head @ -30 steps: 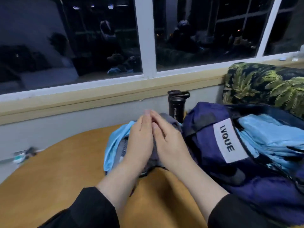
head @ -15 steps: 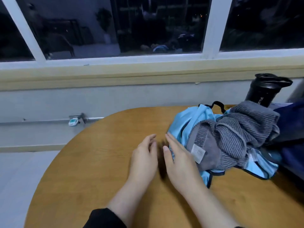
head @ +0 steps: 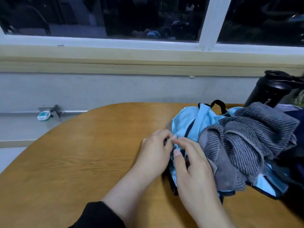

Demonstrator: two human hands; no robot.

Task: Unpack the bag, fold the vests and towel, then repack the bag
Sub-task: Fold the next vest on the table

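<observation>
Two hands [head: 174, 155] pinch one blue vest [head: 189, 124]; one towel [head: 250, 142].

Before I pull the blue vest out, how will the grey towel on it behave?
The grey towel looks floppy: it lies crumpled in soft folds. It rests on the blue vest, so it would probably drag along or slump. Its ribbed pile likely grips rather than slides.

The worktop [head: 82, 162] is smooth grained wood with a soft sheen. The vest [head: 189, 122] is slick pale-blue cloth; the towel [head: 246, 142] ribbed grey terry; the bottle [head: 269, 91] matt black plastic.
</observation>
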